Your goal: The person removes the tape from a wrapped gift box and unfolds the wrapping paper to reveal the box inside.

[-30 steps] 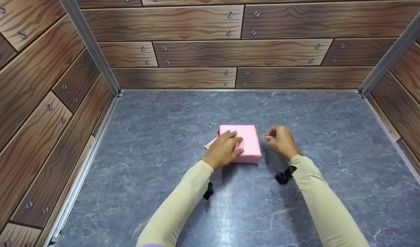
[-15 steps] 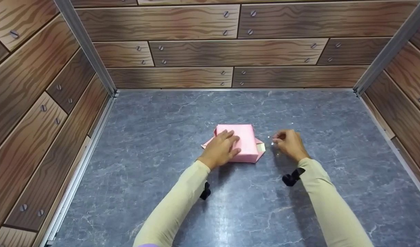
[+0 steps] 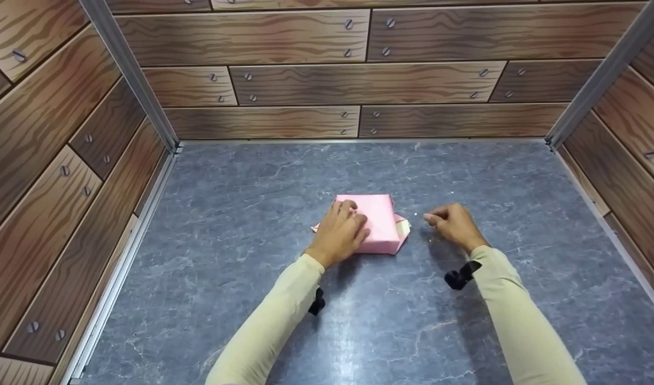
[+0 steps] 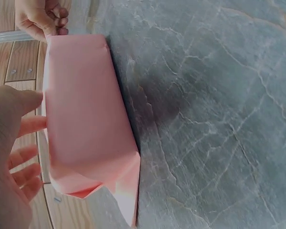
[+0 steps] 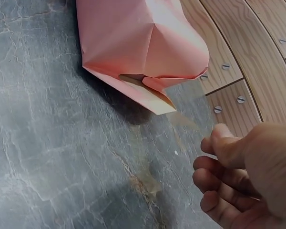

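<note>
A box wrapped in pink paper (image 3: 377, 216) lies on the grey marbled surface. My left hand (image 3: 335, 230) rests on its top at the left side, fingers spread and slightly bent. At the box's right end a folded paper flap (image 5: 155, 100) sticks out, with a pale inner side and an opening above it. Off the flap's tip runs a thin clear strip of tape (image 5: 188, 123), hard to see against the floor. My right hand (image 3: 455, 224) is to the right of the box, apart from it, pinching the strip's far end between thumb and index finger.
Wood-patterned walls (image 3: 297, 85) with metal corner rails (image 3: 131, 75) close in the back and both sides. Tiny white specks (image 3: 415, 214) lie on the surface near my right hand. Another folded flap (image 4: 126, 191) juts out at the box's left end.
My right hand has drawn back rightward from the box. The flap at the right end now sticks out. My left hand has shifted slightly left on the box, its fingers more bent.
</note>
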Demonstrator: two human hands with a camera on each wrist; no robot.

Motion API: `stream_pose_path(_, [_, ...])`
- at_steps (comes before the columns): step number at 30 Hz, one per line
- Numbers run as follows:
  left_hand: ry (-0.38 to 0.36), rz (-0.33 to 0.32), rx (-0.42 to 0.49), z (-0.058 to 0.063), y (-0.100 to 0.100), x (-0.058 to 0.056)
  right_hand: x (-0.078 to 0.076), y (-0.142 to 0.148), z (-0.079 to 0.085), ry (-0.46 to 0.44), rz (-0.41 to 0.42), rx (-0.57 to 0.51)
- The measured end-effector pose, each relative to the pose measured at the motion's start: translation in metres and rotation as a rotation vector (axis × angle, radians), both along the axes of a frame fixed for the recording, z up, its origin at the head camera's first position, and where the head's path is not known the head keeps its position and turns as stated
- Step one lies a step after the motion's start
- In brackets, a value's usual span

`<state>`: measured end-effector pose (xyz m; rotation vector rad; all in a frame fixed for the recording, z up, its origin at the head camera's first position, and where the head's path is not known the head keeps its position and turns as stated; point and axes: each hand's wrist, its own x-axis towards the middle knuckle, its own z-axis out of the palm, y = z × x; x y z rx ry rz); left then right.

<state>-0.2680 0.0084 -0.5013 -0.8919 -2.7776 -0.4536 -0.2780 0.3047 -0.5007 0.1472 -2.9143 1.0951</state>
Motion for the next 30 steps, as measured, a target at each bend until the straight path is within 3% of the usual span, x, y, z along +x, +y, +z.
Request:
stream_pose_path(5, [-0.099,-0.025,0.049,0.004,-0.006,0.001,0.0,0.001,0.001,0.009,-0.02,0.004])
stream_pose_path(9, [-0.132,-0.03,0.185,0.005,-0.015,-0.002,0.0,-0.002,0.003,0.024,-0.032,-0.016])
stream_pose_path(14, [-0.156,0.08,0.441,0.002,-0.031,-0.007,-0.002,-0.014,0.005,0.024,-0.008,-0.1])
stream_pose_path(18, [-0.252,0.157,0.563,-0.005,-0.045,-0.008,-0.004,-0.027,0.002,-0.039,0.089,-0.172])
stream_pose_path(23, [-0.405,0.125,0.54,-0.014,-0.057,-0.006,-0.002,-0.038,-0.005,-0.13,0.259,-0.176])
stream_pose_path(30, [-0.491,0.031,0.452,-0.019,-0.065,-0.001,0.002,-0.047,-0.011,-0.238,0.384,-0.182])
